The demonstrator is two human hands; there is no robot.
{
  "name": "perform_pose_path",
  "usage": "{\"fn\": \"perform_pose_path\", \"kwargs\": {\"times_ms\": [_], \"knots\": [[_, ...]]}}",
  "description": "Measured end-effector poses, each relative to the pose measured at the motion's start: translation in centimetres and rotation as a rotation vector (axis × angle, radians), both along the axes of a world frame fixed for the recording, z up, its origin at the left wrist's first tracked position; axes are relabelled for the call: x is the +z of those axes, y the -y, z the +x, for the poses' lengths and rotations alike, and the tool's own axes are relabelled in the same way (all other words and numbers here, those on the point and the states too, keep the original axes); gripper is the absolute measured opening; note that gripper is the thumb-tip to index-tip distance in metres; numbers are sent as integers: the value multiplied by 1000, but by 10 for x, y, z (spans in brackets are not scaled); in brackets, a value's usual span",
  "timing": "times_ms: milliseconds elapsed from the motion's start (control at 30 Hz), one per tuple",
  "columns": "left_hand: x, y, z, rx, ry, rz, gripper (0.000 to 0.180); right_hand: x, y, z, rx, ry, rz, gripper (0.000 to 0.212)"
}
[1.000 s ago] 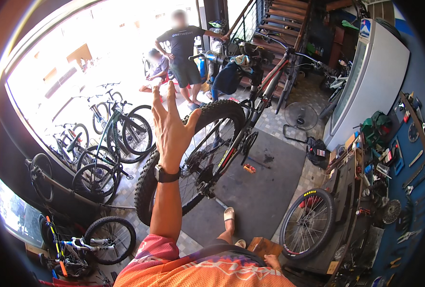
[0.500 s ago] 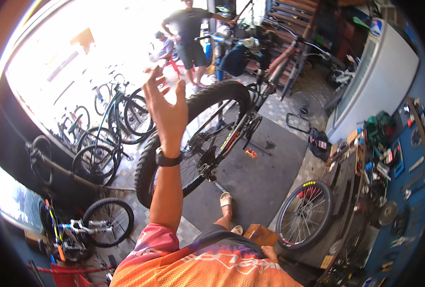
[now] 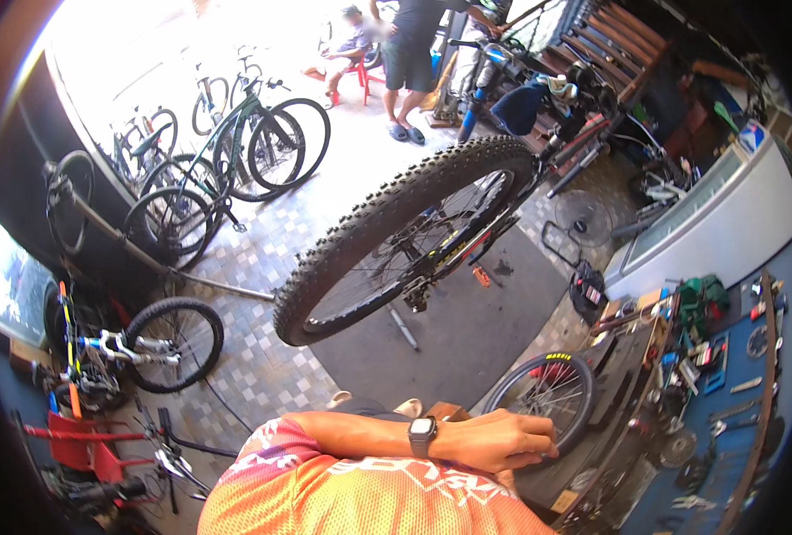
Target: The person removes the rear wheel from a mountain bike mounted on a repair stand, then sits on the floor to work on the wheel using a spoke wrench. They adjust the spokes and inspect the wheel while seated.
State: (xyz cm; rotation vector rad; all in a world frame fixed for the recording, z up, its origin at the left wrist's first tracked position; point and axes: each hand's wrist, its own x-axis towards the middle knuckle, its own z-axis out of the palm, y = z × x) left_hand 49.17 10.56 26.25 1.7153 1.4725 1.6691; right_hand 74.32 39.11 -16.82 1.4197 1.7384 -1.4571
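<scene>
A mountain bike's knobby rear wheel [image 3: 405,241] hangs raised over the dark floor mat [image 3: 467,330], well apart from the person. Lower right, a smaller loose wheel [image 3: 543,401] leans by the workbench. The left hand [image 3: 494,440] (watch on its wrist) lies loosely open, holding nothing, fingertips just beside that wheel's tyre.

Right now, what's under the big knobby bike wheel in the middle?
Under the knobby wheel lies a dark floor mat on the checkered tile floor, with a kickstand on it. The tyre and spokes hide some of the floor behind.
</scene>
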Motion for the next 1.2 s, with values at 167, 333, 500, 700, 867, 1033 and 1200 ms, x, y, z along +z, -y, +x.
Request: {"fn": "perform_pose_path", "kwargs": {"times_ms": [167, 333, 500, 700, 867, 1033, 1200], "knots": [[40, 83, -35, 494, 28, 134, 41, -17, 48, -23, 145, 68, 50, 37], [55, 172, -77, 1486, -227, 305, 29, -38, 143, -69, 314, -154, 77, 31], [44, 197, -97, 1325, -203, -158, 62, -37, 212, -100, 241, -253, 94, 31], [28, 195, -87, 1179, -407, -330, 79, -32, 231, -60, 292, -161, 395, 35], [34, 219, -85, 1241, -144, 278, 71, -39, 241, 5, 251, -76, 352, 33], [21, 237, -72, 1186, -67, 567, 58, -28, 262, 50, 55, 204, 114, 35], [1, 247, -82, 1334, -55, 320, 54, -38, 271, 44, 241, 236, 142, 39]]}}
